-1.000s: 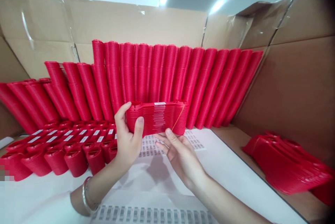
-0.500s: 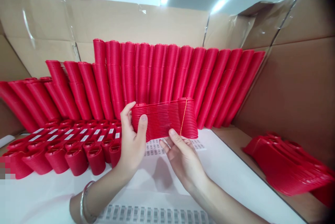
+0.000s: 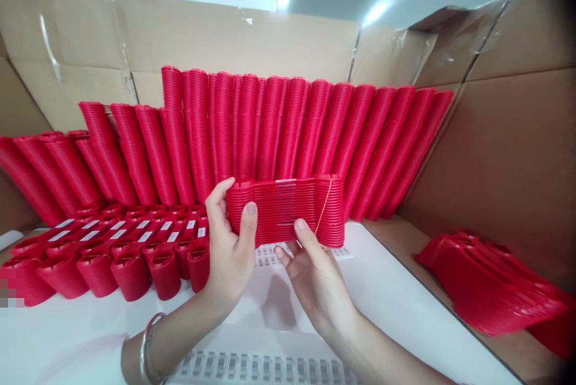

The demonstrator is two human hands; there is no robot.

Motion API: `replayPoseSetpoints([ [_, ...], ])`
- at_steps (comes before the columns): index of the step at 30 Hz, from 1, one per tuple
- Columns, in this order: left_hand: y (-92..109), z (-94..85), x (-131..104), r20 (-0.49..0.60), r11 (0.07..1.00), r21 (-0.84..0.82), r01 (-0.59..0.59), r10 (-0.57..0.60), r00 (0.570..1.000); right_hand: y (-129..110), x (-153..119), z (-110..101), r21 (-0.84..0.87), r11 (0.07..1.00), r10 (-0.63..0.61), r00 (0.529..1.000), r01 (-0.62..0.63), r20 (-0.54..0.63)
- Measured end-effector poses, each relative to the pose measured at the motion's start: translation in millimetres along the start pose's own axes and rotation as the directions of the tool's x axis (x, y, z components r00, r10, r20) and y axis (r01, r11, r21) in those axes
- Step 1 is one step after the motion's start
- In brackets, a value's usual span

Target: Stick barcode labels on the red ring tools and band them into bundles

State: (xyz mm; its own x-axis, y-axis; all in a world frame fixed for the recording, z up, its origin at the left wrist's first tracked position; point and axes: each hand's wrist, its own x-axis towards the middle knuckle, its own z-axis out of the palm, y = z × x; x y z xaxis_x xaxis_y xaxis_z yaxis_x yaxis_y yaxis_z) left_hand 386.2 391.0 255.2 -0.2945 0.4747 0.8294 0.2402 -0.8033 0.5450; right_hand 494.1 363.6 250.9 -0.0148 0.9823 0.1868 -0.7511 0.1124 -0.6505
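Both hands hold up a stack of thin red plastic pieces point(image 3: 288, 202), wide at the two ends and narrower between. An orange rubber band point(image 3: 324, 202) runs slanting round its right end. My left hand point(image 3: 231, 247) is closed round the left end, thumb on the near face and fingers behind. My right hand point(image 3: 317, 277) pinches the lower edge right of the middle, thumb in front and some fingers hidden beneath. A pale label edge shows on top of the stack. Below it lies a sheet of printed labels point(image 3: 267, 257) on the white table point(image 3: 387, 289).
Tall columns of the same red stacks point(image 3: 270, 127) line the back before a cardboard wall point(image 3: 234, 37). Labelled red bundles point(image 3: 130, 277) stand in rows at left. Another label sheet point(image 3: 265, 367) lies at the near edge. More red pieces point(image 3: 495, 283) lie at right beside cardboard.
The held stack has tilted, so its top edge and a pale label edge now show, and it has shifted slightly right and down. Both hands keep their hold.
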Motion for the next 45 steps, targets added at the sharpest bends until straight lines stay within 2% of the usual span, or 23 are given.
replayPoseSetpoints([
  [8,-4,2.1,-3,0.007,0.999,0.011,0.039,-0.039,0.999,4,2,1,0.039,0.999,0.024,0.996,-0.02,-0.088],
  [13,-8,2.2,-8,0.001,0.99,0.068,-0.125,0.125,0.992,7,2,1,0.075,0.997,0.005,0.997,0.001,-0.078],
  [15,-11,1.3,-9,0.022,0.966,0.075,-0.246,0.245,0.969,8,4,1,0.07,0.998,0.019,0.995,-0.012,-0.101],
  [17,-13,-0.2,-9,0.045,0.922,0.078,-0.378,0.376,0.926,9,5,0,0.072,0.996,0.061,0.989,-0.052,-0.133],
  [20,-12,-2.0,-6,0.061,0.866,0.077,-0.494,0.49,0.869,10,7,-1,0.056,0.995,0.091,0.99,-0.085,-0.111],
  [24,-9,-2.2,-5,0.085,0.836,0.048,-0.547,0.542,0.836,10,7,-2,-0.013,1.0,0.011,0.999,-0.012,-0.036],
  [27,-8,-1.6,-7,0.074,0.832,0.036,-0.554,0.551,0.831,10,7,-3,-0.047,0.999,-0.013,1.0,0.014,0.017],
  [33,-7,-2.1,-8,0.083,0.802,0.055,-0.595,0.59,0.803,9,5,-3,-0.034,0.999,-0.013,1.0,0.014,0.006],
  [35,-8,-2.7,-5,0.051,0.839,0.059,-0.542,0.539,0.841,8,5,-4,-0.017,1.0,-0.003,0.999,0.004,0.046],
  [37,-8,-3.4,-1,0.011,0.92,0.055,-0.387,0.387,0.922,7,4,-6,-0.012,1.0,0.014,0.992,-0.012,0.129],
  [39,-8,-4.3,3,-0.005,0.979,0.024,-0.204,0.204,0.979,6,5,-9,-0.037,0.999,0.028,0.978,-0.021,0.206],
  [41,-7,-5.4,7,0.002,0.995,-0.007,-0.1,0.1,0.995,6,6,-12,-0.074,0.997,0.023,0.971,-0.006,0.239],
  [45,-5,-8.7,13,-0.006,0.995,-0.031,-0.093,0.093,0.996,4,10,-17,-0.081,0.995,-0.047,0.976,0.065,0.211],
])
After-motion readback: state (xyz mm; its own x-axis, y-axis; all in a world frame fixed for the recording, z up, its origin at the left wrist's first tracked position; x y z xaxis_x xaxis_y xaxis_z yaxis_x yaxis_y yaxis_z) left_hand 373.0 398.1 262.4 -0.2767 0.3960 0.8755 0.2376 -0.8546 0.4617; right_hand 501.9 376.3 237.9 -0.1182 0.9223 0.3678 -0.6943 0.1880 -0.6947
